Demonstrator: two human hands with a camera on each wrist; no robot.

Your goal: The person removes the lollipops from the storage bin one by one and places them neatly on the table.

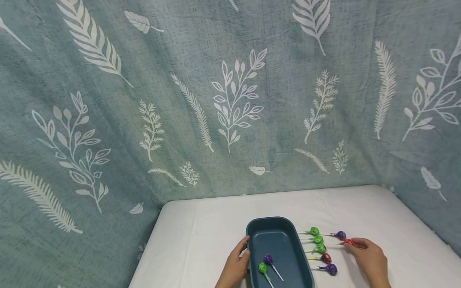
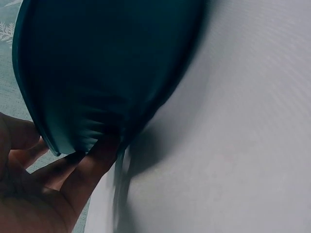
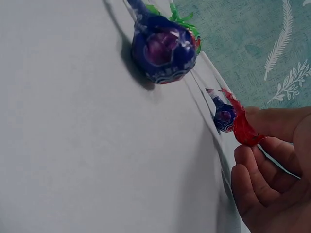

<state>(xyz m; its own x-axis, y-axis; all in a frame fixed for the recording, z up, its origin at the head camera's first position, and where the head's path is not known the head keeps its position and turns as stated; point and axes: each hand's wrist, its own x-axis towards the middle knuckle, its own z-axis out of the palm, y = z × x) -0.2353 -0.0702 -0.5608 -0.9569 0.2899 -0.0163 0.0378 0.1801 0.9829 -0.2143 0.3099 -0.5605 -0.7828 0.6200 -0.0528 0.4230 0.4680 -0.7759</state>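
A dark blue tray [image 1: 277, 240] stands on the table, with a purple lollipop [image 1: 268, 259] and a green lollipop [image 1: 263, 268] lying in it. My left hand [image 1: 237, 264] grips the tray's left side; in the left wrist view its fingers [image 2: 92, 167] press the outer wall, thumb at the rim. My right hand [image 1: 369, 256] pinches a red-wrapped lollipop [image 3: 247, 127] by its head between thumb and fingers. Nearest to that hand is a purple lollipop [image 1: 340, 235], just behind the red one.
Right of the tray lies a column of lollipops: several green ones [image 1: 314, 231], a dark red one [image 1: 325, 258] and a purple one [image 1: 331, 269], sticks toward the tray. White cloth covers the table [image 1: 201, 240]. A leaf-patterned green curtain [image 1: 273, 120] hangs behind it.
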